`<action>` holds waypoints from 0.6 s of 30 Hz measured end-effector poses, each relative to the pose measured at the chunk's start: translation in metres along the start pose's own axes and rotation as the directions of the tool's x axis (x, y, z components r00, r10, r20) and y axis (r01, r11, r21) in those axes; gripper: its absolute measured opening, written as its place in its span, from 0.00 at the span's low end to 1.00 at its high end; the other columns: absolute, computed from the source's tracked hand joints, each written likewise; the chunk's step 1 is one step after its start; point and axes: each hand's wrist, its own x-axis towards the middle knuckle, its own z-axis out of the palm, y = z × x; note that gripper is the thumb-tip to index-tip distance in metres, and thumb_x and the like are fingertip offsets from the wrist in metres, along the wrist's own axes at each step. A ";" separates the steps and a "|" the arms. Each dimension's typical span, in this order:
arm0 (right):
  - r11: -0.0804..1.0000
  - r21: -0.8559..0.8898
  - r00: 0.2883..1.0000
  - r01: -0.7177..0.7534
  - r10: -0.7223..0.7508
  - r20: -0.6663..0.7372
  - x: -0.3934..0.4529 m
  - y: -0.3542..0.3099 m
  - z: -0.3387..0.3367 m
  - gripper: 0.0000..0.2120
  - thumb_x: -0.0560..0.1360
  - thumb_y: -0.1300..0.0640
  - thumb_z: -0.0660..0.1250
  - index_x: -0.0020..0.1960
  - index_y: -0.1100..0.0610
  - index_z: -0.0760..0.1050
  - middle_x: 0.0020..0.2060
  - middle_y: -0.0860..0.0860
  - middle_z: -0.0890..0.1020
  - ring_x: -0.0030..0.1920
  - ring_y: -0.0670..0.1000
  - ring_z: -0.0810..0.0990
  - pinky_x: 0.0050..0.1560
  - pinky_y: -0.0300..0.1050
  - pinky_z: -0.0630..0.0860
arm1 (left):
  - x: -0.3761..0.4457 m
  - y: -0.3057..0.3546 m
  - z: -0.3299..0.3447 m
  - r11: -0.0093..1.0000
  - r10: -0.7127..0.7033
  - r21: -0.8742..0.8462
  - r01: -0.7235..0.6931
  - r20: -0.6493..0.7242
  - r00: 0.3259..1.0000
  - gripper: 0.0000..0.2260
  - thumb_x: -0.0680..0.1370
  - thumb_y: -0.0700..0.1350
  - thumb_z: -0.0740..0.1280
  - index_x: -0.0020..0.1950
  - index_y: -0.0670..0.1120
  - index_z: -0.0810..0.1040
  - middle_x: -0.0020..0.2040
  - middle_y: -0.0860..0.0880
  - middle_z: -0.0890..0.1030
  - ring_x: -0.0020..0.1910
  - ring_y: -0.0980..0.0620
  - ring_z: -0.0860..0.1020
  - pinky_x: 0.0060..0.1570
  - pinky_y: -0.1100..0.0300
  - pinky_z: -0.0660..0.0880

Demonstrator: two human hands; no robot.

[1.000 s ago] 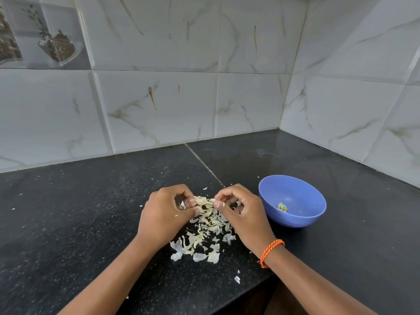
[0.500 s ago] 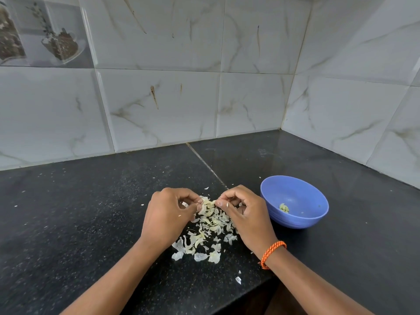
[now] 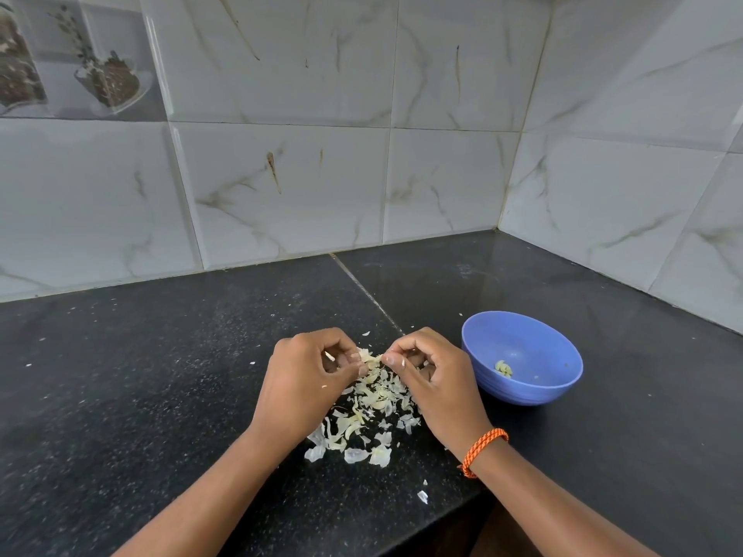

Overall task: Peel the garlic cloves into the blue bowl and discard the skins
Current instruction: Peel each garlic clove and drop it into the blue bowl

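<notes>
Garlic piece [image 3: 368, 357] pinched between both hands just above the skin pile, centre of view; too small to tell clove from skin. Left hand [image 3: 305, 379] at 9 o'clock of it, fingers curled, thumb and fingertips gripping the piece. Right hand [image 3: 430, 379] at 3 o'clock, fingers curled, fingertips pinching the same piece; a white fleck sticks to one finger. Fingertips of the two hands nearly touch.

Pile of garlic skins [image 3: 366, 412] lies on the table [image 3: 140, 396] directly under and at 6 o'clock of the hands, pale flakes spread loose; a few stray flakes [image 3: 422, 496] further out at 5 o'clock near the table edge.

Blue bowl [image 3: 534, 391] upright on the table at 3 o'clock of the right hand, just beside it, not touching. Peeled cloves [image 3: 503, 368] sit at the bowl's bottom, few.

Orange braided band [image 3: 482, 450] on the right wrist.

Marble-look wall tiles [image 3: 281, 174] at 12 o'clock, corner at 1 o'clock.
</notes>
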 end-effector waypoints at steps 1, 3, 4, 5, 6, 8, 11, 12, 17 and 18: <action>1.000 -0.002 1.000 0.003 -0.003 0.001 0.000 0.000 0.000 0.05 0.79 0.58 0.75 0.45 0.52 0.83 0.42 0.44 0.82 0.42 0.49 0.81 0.42 0.33 0.73 | 0.000 -0.001 0.001 1.000 0.001 -0.003 -0.001 0.002 1.000 0.09 0.78 0.43 0.79 0.42 0.55 0.85 0.35 0.56 0.85 0.31 0.57 0.81 0.32 0.66 0.74; 1.000 -0.005 1.000 0.005 -0.005 0.004 0.000 -0.001 0.000 0.05 0.79 0.58 0.75 0.45 0.52 0.83 0.42 0.44 0.81 0.42 0.49 0.81 0.42 0.32 0.72 | 0.000 -0.002 0.002 0.999 -0.007 -0.031 0.008 0.022 1.000 0.10 0.81 0.38 0.74 0.45 0.53 0.86 0.35 0.54 0.85 0.34 0.55 0.85 0.39 0.59 0.83; 1.000 -0.006 1.000 0.004 -0.004 0.006 0.000 -0.001 0.000 0.05 0.79 0.58 0.75 0.45 0.52 0.83 0.42 0.44 0.81 0.41 0.49 0.81 0.41 0.32 0.72 | 0.000 -0.003 0.003 0.999 -0.005 -0.048 0.006 0.029 1.000 0.12 0.83 0.35 0.71 0.46 0.51 0.87 0.36 0.53 0.86 0.36 0.55 0.86 0.42 0.57 0.85; 1.000 -0.007 1.000 0.004 -0.004 0.006 0.000 -0.001 0.000 0.06 0.79 0.59 0.75 0.45 0.52 0.83 0.42 0.44 0.81 0.41 0.49 0.81 0.42 0.32 0.73 | 0.000 -0.003 0.003 0.998 0.006 -0.060 -0.004 0.033 0.999 0.14 0.83 0.33 0.68 0.48 0.49 0.88 0.37 0.53 0.86 0.38 0.55 0.86 0.44 0.57 0.85; 1.000 -0.009 1.000 0.005 -0.005 0.006 0.000 -0.001 0.000 0.06 0.80 0.59 0.74 0.45 0.52 0.82 0.42 0.44 0.81 0.41 0.49 0.81 0.42 0.33 0.73 | 0.000 -0.002 0.004 0.997 0.021 -0.069 -0.018 0.035 0.999 0.15 0.83 0.31 0.67 0.50 0.48 0.89 0.39 0.53 0.87 0.41 0.56 0.87 0.47 0.58 0.85; 1.000 -0.017 1.000 0.017 -0.017 0.004 0.000 -0.001 0.000 0.06 0.80 0.59 0.74 0.45 0.52 0.83 0.43 0.45 0.81 0.41 0.50 0.82 0.42 0.33 0.73 | 0.000 0.001 0.004 0.995 0.039 -0.093 -0.033 0.064 0.997 0.12 0.82 0.35 0.70 0.53 0.50 0.89 0.44 0.56 0.88 0.46 0.57 0.87 0.49 0.62 0.82; 0.999 -0.035 1.000 0.028 -0.028 0.013 -0.001 0.000 0.001 0.06 0.81 0.59 0.72 0.46 0.52 0.82 0.44 0.45 0.81 0.41 0.50 0.82 0.42 0.33 0.73 | -0.002 0.005 0.004 0.986 0.004 -0.167 0.014 0.108 0.994 0.05 0.78 0.45 0.79 0.53 0.53 0.90 0.44 0.57 0.88 0.45 0.56 0.87 0.48 0.62 0.82; 0.999 -0.037 0.999 0.030 -0.030 0.018 -0.001 0.000 0.001 0.06 0.82 0.59 0.72 0.46 0.52 0.82 0.44 0.45 0.81 0.40 0.50 0.82 0.41 0.33 0.73 | -0.003 0.006 0.004 0.984 -0.003 -0.176 0.021 0.103 0.995 0.05 0.77 0.46 0.80 0.51 0.53 0.90 0.42 0.56 0.88 0.43 0.56 0.87 0.46 0.62 0.83; 0.999 -0.017 0.998 0.035 -0.034 0.051 -0.001 0.002 0.002 0.06 0.83 0.58 0.70 0.47 0.54 0.80 0.43 0.45 0.79 0.38 0.51 0.83 0.41 0.37 0.75 | -0.004 0.006 0.007 0.975 0.001 -0.221 0.018 0.083 0.997 0.03 0.79 0.44 0.78 0.46 0.50 0.90 0.38 0.53 0.88 0.38 0.54 0.87 0.43 0.58 0.84; 0.999 -0.003 0.998 0.036 -0.036 0.057 -0.001 0.002 0.002 0.06 0.83 0.58 0.70 0.47 0.55 0.80 0.43 0.45 0.79 0.38 0.51 0.82 0.41 0.38 0.76 | -0.003 0.005 0.007 0.972 -0.005 -0.235 0.027 0.092 0.996 0.04 0.79 0.44 0.78 0.45 0.49 0.90 0.37 0.51 0.88 0.38 0.52 0.87 0.43 0.57 0.84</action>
